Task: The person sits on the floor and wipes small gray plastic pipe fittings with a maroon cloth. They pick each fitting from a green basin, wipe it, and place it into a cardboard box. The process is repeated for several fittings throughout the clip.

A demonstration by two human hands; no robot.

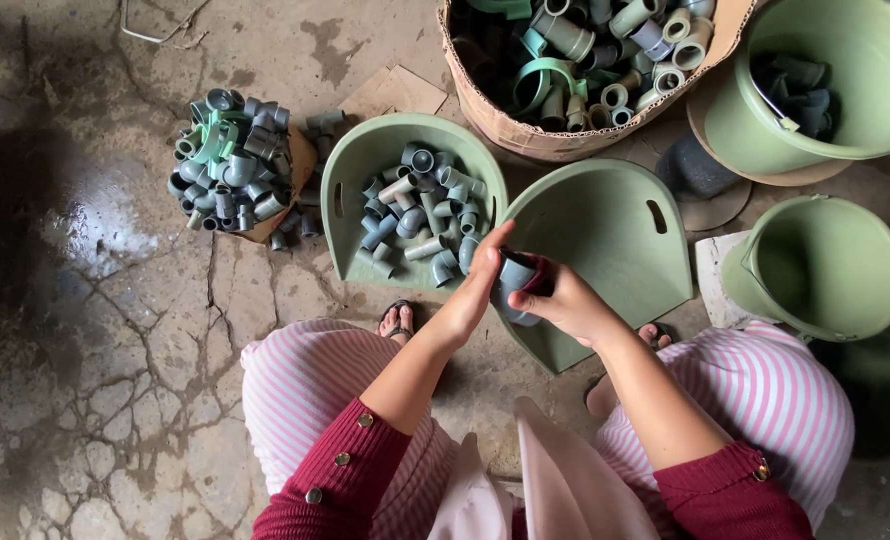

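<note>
Both my hands meet over the gap between two green trays. My right hand point(563, 298) grips a grey plastic pipe fitting point(514, 280) with a dark red patch at its top. My left hand point(481, 282) presses its fingers against the left side of the same fitting. The green scoop-shaped tray point(350, 195) just left of my hands holds several grey pipe fittings point(420, 215). The green tray point(605, 235) under and right of my hands holds nothing.
A pile of grey fittings point(230, 160) sits on cardboard at the left. A cardboard tub point(525, 135) of fittings stands at the top. Green buckets stand at the top right point(865, 130) and right point(815, 265). The concrete floor is cracked, with a wet patch at the left.
</note>
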